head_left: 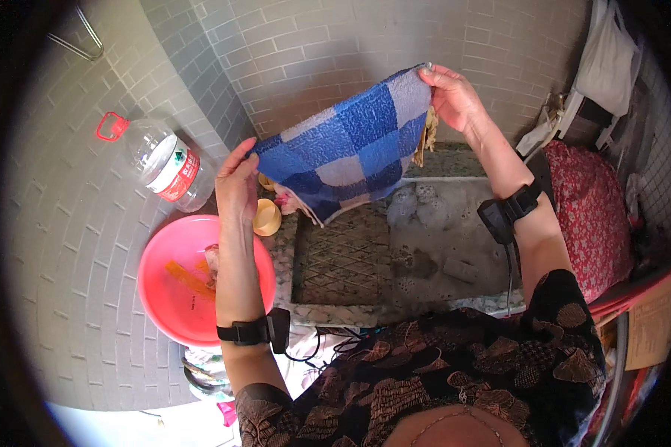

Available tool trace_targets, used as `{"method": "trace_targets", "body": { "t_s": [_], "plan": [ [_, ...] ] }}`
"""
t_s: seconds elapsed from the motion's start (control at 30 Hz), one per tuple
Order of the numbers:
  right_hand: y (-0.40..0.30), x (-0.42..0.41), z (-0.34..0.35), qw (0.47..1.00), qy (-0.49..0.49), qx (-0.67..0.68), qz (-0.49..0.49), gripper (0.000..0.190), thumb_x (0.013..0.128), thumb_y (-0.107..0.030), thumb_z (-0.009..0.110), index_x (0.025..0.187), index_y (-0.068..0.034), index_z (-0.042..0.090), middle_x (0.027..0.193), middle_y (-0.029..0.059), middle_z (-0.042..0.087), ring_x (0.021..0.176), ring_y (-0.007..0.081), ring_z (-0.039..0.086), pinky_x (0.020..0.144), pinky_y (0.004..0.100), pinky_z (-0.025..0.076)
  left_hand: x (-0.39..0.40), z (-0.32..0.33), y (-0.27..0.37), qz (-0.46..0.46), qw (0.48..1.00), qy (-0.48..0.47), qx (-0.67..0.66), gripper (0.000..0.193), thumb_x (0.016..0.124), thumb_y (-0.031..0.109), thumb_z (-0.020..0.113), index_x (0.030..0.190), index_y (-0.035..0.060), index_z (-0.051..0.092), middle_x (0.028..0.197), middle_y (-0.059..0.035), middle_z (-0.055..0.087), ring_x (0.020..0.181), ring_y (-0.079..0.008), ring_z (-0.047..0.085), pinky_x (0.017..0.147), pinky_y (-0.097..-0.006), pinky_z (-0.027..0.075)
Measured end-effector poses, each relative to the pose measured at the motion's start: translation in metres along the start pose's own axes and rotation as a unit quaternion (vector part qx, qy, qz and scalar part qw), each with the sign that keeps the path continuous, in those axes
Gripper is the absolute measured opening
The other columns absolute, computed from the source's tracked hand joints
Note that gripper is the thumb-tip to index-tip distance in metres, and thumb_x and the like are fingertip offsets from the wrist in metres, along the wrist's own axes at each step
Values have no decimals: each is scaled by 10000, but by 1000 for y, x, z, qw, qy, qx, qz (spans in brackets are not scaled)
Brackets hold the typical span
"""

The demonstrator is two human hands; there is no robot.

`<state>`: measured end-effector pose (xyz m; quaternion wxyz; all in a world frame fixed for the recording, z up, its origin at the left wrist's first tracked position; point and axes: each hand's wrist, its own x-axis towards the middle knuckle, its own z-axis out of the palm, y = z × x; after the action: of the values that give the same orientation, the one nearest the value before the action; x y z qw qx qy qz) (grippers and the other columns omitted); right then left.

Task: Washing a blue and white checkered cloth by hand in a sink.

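A blue and grey checked terry towel (344,148) hangs stretched between both hands, raised above a stone laundry sink. My left hand (237,181) pinches its left corner. Higher up, at the far right corner, my right hand (453,98) grips the cloth. Below the towel lies the sink's ridged washboard (344,260), partly covered by the cloth. To the right of the ridges, the basin holds cloudy, sudsy water (430,240). A grey rectangular block (460,270) shows in that water; its kind is unclear.
At the left stand a pink plastic basin (162,302) with orange and pale items inside, and a large clear plastic bottle (145,148) with a red handle. A yellow cup (267,218) sits by the sink. Red floral fabric (590,218) bulges at the right. Brick-patterned walls (324,33) enclose the sink.
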<state>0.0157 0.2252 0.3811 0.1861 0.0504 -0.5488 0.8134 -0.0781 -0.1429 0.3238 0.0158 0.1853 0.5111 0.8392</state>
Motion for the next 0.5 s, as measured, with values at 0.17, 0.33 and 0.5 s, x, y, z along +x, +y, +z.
{"method": "trace_targets", "body": {
  "t_s": [0.17, 0.33, 0.5],
  "plan": [
    [-8, 4, 1, 998, -7, -68, -9, 162, 841, -125, 651, 959, -21, 613, 870, 52, 633, 779, 153, 587, 763, 323, 487, 15, 9, 10, 67, 988, -17, 141, 344, 803, -52, 583, 1142, 2, 595, 970, -53, 624, 792, -107, 555, 730, -223, 447],
    [-9, 4, -6, 989, 59, -132, -18, 149, 858, -137, 634, 932, -9, 619, 835, 53, 626, 736, 143, 573, 713, 321, 491, 20, 7, 2, 117, 900, -6, 419, 341, 788, -11, 623, 1122, 56, 615, 888, -32, 619, 719, -98, 546, 644, -235, 451],
    [-3, 4, -8, 970, 56, -236, -24, 172, 854, -187, 649, 886, -20, 626, 806, 45, 621, 720, 136, 557, 654, 289, 460, 24, 0, -4, 244, 812, 2, 530, 269, 761, 37, 656, 1028, 40, 629, 889, -117, 623, 787, -243, 615, 710, -323, 480]
  ]
}}
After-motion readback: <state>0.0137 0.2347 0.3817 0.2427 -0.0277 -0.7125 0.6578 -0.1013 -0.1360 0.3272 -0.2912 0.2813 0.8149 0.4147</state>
